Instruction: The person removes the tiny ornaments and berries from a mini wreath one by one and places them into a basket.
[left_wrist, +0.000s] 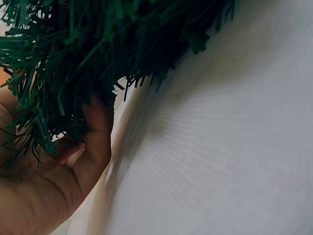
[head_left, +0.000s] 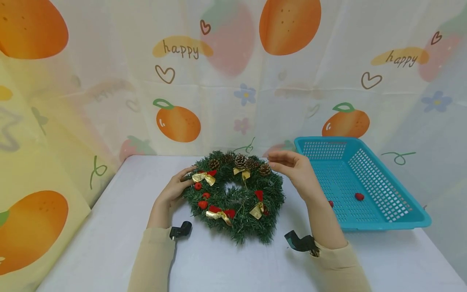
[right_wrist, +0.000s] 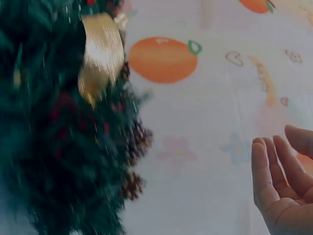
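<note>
Basically, left hand (head_left: 176, 187) grips wreath (head_left: 230, 198) by its edge, probably to steady it; wreath is between the hands. Right hand (head_left: 297, 172) is off it, fingers loose, near the pinecones (head_left: 240, 161). Blue basket (head_left: 379, 174) is right of that hand, likely for easy reach.

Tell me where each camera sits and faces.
Head: worn on the head, facing forward and down at the wreath and blue basket; both arms show.
Left wrist: on that wrist, facing the wreath's edge; left fingers and palm show.
Right wrist: on that wrist, facing wreath and backdrop; right fingers and palm show.
Head and right wrist share wreath and backdrop.
</note>
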Motion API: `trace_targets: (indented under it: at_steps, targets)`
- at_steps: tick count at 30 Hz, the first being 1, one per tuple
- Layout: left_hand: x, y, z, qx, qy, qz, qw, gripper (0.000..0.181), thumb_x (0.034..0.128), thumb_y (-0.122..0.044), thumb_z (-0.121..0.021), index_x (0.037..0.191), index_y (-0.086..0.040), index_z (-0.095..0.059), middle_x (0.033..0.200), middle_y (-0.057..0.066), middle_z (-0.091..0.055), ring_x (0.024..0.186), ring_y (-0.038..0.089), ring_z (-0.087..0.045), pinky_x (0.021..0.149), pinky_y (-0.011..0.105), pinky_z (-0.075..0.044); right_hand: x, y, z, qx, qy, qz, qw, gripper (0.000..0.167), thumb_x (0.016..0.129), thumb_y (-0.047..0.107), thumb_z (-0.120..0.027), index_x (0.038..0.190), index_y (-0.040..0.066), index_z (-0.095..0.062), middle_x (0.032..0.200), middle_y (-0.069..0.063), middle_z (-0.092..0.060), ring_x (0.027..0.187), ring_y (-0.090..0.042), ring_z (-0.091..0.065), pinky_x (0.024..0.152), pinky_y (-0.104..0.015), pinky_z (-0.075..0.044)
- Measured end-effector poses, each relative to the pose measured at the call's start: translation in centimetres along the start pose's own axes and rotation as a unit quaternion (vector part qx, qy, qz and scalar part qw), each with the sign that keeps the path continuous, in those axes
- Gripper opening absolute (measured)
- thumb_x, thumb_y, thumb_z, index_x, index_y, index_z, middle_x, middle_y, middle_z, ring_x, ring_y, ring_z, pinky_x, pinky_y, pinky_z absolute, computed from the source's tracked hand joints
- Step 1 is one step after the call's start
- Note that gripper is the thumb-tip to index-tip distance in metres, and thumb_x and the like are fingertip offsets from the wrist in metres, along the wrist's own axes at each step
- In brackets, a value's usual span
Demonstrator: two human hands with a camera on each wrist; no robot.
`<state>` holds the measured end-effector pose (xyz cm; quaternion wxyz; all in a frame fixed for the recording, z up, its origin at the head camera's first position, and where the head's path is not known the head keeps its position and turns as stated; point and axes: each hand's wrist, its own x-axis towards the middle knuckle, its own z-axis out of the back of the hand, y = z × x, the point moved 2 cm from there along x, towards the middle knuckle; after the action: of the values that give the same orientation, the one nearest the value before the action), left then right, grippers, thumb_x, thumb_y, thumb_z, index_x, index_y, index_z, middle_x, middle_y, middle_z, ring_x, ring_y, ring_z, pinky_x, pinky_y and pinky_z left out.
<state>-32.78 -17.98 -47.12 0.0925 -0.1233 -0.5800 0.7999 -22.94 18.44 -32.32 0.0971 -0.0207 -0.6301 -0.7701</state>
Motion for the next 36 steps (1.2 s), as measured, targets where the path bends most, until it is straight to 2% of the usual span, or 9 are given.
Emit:
trace_targets:
  at_steps: [6, 9, 14, 18, 24, 26, 31, 34, 36]
  targets:
    - [0.0, 0.2, 0.1, 0.002, -0.001, -0.002, 1.0000, 0.058, 0.0998, -0.012, -0.052, 0.155, -0.018, -0.035, 0.167, 0.015, -0.015, 0.150, 0.048, -0.021, 0.117, 0.062, -0.029, 0.3, -0.5, -2.5, 0.024, 0.015, -0.002, 0.9996, 0.039, 0.093, 0.011, -0.066, 0.130, -0.001, -0.061, 0.126, -0.016, -0.065, 0.101, 0.000, -0.066, 0.095, -0.026, -0.055]
    - [-0.1, 0.2, 0.1, 0.008, -0.002, -0.001, 1.0000, 0.058, 0.0999, -0.012, -0.052, 0.155, -0.019, -0.035, 0.167, 0.016, -0.015, 0.150, 0.048, -0.021, 0.117, 0.062, -0.029, 0.6, -0.7, -3.8, 0.026, 0.023, -0.006, 0.9994, 0.039, 0.093, 0.011, -0.067, 0.130, 0.000, -0.062, 0.129, -0.020, -0.063, 0.103, -0.001, -0.066, 0.097, -0.028, -0.054]
    - [-0.3, 0.3, 0.2, 0.030, -0.006, 0.004, 0.9995, 0.058, 0.1000, -0.014, -0.052, 0.155, -0.020, -0.035, 0.167, 0.017, -0.015, 0.150, 0.049, -0.018, 0.118, 0.064, -0.026, 0.8, -0.8, -5.6, 0.036, 0.037, -0.015, 0.9985, 0.038, 0.093, 0.012, -0.068, 0.129, 0.004, -0.063, 0.132, -0.021, -0.062, 0.110, -0.010, -0.067, 0.100, -0.031, -0.053]
    - [-0.3, 0.3, 0.2, 0.037, -0.008, 0.002, 0.9993, 0.057, 0.0999, -0.015, -0.052, 0.155, -0.022, -0.035, 0.167, 0.016, -0.015, 0.150, 0.050, -0.018, 0.118, 0.065, -0.025, 1.2, -1.3, -6.8, 0.045, 0.054, 0.009, 0.9974, 0.039, 0.093, 0.017, -0.068, 0.130, 0.004, -0.063, 0.132, -0.022, -0.062, 0.116, -0.022, -0.065, 0.100, -0.037, -0.053]
    - [-0.2, -0.1, 0.2, 0.043, -0.002, -0.005, 0.9991, 0.057, 0.1004, -0.015, -0.052, 0.154, -0.021, -0.036, 0.167, 0.016, -0.016, 0.150, 0.050, -0.019, 0.118, 0.064, -0.027, 3.5, -6.0, -8.1, 0.051, 0.069, 0.082, 0.9929, 0.043, 0.093, 0.032, -0.068, 0.132, 0.015, -0.061, 0.129, -0.005, -0.063, 0.117, -0.016, -0.063, 0.103, -0.034, -0.050]
    - [-0.1, -0.1, 0.2, 0.045, -0.001, -0.004, 0.9990, 0.057, 0.1004, -0.016, -0.051, 0.154, -0.020, -0.036, 0.167, 0.016, -0.016, 0.150, 0.051, -0.017, 0.118, 0.065, -0.025, 3.6, -6.2, -8.6, 0.055, 0.070, 0.078, 0.9929, 0.042, 0.093, 0.033, -0.067, 0.132, 0.016, -0.061, 0.131, -0.004, -0.062, 0.119, -0.016, -0.062, 0.104, -0.034, -0.050]
    - [0.0, -0.1, 0.2, 0.042, -0.001, -0.001, 0.9991, 0.057, 0.1003, -0.015, -0.052, 0.154, -0.021, -0.036, 0.167, 0.015, -0.016, 0.150, 0.050, -0.018, 0.118, 0.064, -0.025, 2.3, -2.6, -10.5, 0.061, 0.067, 0.012, 0.9958, 0.037, 0.092, 0.020, -0.070, 0.127, 0.009, -0.065, 0.128, -0.015, -0.065, 0.114, -0.023, -0.066, 0.098, -0.040, -0.054]
    - [-0.1, -0.3, 0.1, 0.034, -0.001, -0.001, 0.9994, 0.057, 0.1007, -0.013, -0.051, 0.155, -0.020, -0.035, 0.167, 0.015, -0.015, 0.150, 0.049, -0.019, 0.118, 0.064, -0.026, 1.7, -1.3, -11.5, 0.056, 0.063, -0.022, 0.9962, 0.033, 0.092, 0.011, -0.069, 0.124, 0.006, -0.067, 0.125, -0.018, -0.067, 0.109, -0.023, -0.068, 0.099, -0.037, -0.055]
    - [-0.2, -0.3, 0.0, 0.026, -0.001, -0.001, 0.9996, 0.057, 0.1006, -0.013, -0.051, 0.155, -0.020, -0.035, 0.167, 0.015, -0.015, 0.150, 0.048, -0.020, 0.118, 0.063, -0.027, 1.6, -1.4, -11.9, 0.054, 0.063, -0.035, 0.9959, 0.032, 0.091, 0.009, -0.068, 0.123, 0.006, -0.068, 0.125, -0.017, -0.067, 0.109, -0.021, -0.068, 0.098, -0.035, -0.055]
